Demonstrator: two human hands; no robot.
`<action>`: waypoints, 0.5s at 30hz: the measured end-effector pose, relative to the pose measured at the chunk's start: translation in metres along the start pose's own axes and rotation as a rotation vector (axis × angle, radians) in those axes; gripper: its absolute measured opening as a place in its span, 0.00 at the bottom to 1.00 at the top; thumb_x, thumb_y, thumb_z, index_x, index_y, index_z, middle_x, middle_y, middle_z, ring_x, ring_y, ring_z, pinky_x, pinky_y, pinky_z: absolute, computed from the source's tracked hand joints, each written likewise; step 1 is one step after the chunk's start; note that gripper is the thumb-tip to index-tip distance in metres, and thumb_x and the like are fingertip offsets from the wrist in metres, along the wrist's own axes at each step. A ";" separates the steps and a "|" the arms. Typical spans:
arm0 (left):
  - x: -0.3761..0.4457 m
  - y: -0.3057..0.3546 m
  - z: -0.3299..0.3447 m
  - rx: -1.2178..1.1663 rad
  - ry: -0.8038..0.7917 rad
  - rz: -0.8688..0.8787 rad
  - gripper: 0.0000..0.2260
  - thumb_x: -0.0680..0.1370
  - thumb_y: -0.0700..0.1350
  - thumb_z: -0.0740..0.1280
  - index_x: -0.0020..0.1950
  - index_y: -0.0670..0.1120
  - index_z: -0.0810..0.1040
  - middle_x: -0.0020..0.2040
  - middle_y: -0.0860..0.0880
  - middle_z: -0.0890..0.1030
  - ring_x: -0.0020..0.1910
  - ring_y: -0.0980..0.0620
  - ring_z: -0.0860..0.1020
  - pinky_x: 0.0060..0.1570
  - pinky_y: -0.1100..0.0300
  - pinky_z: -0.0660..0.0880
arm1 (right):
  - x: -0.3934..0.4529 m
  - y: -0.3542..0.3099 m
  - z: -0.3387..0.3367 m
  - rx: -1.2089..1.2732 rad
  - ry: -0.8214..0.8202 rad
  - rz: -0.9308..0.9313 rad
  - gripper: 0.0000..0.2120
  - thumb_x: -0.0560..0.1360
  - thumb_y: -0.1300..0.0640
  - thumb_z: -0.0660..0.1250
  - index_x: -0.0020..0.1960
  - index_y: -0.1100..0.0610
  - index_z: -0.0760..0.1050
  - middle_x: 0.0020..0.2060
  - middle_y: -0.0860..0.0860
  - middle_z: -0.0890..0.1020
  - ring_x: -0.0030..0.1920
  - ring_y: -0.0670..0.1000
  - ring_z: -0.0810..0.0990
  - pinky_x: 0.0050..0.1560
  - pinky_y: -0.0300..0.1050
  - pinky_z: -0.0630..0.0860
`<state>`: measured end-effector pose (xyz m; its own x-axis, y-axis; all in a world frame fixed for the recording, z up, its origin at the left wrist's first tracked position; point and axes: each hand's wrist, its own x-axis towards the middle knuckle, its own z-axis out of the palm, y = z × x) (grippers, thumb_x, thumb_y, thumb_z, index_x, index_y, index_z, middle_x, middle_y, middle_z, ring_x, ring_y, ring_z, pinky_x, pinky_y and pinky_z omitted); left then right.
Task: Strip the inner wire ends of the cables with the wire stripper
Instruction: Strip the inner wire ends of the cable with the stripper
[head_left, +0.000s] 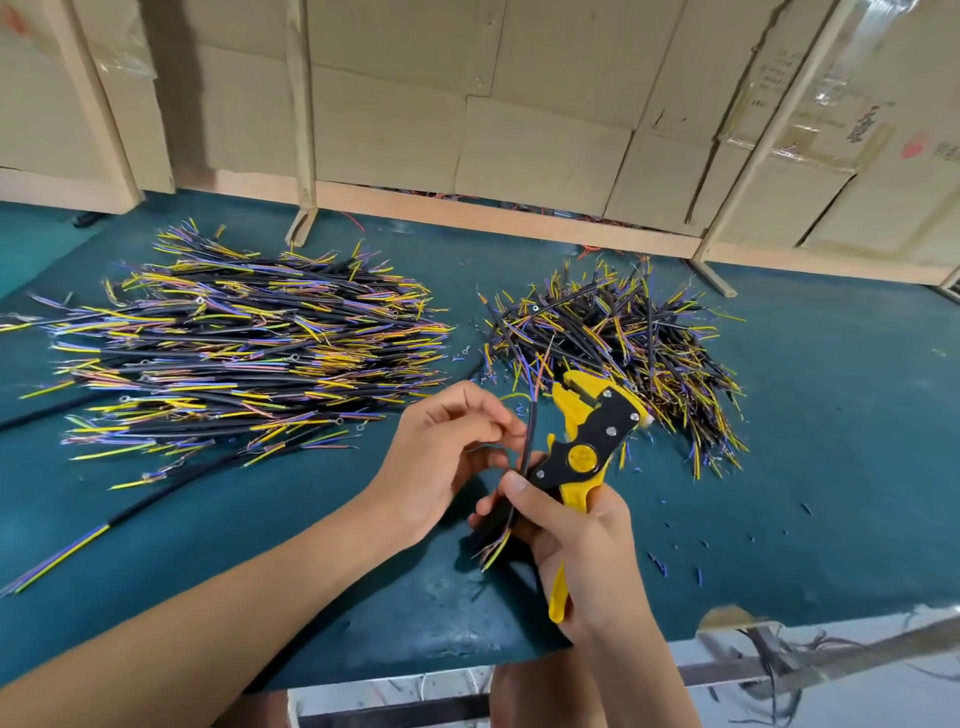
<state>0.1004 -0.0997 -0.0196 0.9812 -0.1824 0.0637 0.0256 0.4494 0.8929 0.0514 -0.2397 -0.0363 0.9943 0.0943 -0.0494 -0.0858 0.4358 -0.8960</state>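
A black cable (525, 457) stands nearly upright just above the near middle of the green table (779, 441), with thin coloured inner wires fanning from its top end and yellow and purple ones spreading from its bottom end. The left hand (447, 457) pinches the cable's upper part between thumb and curled fingertips, with the palm turned toward the right. The right hand (576, 540) is wrapped around the handles of the yellow and black wire stripper (582, 452), and its thumb presses the lower part of the same cable against the tool; a few more black cable pieces seem to be tucked under that hand, though how many cannot be told. The stripper's head points up and to the far right, just beside the cable's top end, and its jaws stand a little apart with no wire clearly between them. On the far left lies a wide pile of cables (244, 353) laid mostly side by side, and on the far right a looser heap (623, 343) with ends pointing every way. Small bits of cut insulation (675, 545) are scattered on the table to the right of the hands. Cardboard sheets (467, 104) on a wooden frame line the far edge.
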 end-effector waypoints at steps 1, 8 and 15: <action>0.000 0.000 0.000 0.004 0.004 0.009 0.16 0.76 0.28 0.60 0.37 0.44 0.81 0.39 0.42 0.82 0.36 0.49 0.81 0.33 0.60 0.75 | 0.000 0.001 0.000 -0.025 -0.001 0.013 0.07 0.71 0.62 0.76 0.48 0.63 0.83 0.39 0.64 0.81 0.40 0.63 0.82 0.47 0.60 0.81; -0.002 -0.002 -0.001 0.129 -0.032 -0.044 0.12 0.73 0.53 0.75 0.50 0.46 0.84 0.43 0.43 0.82 0.34 0.49 0.75 0.22 0.61 0.69 | 0.002 0.000 0.000 -0.060 -0.023 0.012 0.09 0.72 0.64 0.75 0.51 0.65 0.82 0.42 0.62 0.83 0.39 0.62 0.82 0.46 0.57 0.81; -0.006 0.000 0.003 0.391 0.108 0.211 0.06 0.73 0.43 0.76 0.47 0.54 0.85 0.41 0.51 0.86 0.38 0.52 0.84 0.31 0.64 0.77 | 0.000 0.000 0.002 -0.062 -0.047 -0.001 0.08 0.71 0.61 0.76 0.48 0.62 0.80 0.41 0.65 0.82 0.41 0.64 0.82 0.48 0.62 0.81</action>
<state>0.0942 -0.1013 -0.0182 0.9719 -0.0204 0.2343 -0.2312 0.0992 0.9678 0.0517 -0.2380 -0.0351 0.9902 0.1365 -0.0286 -0.0790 0.3798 -0.9217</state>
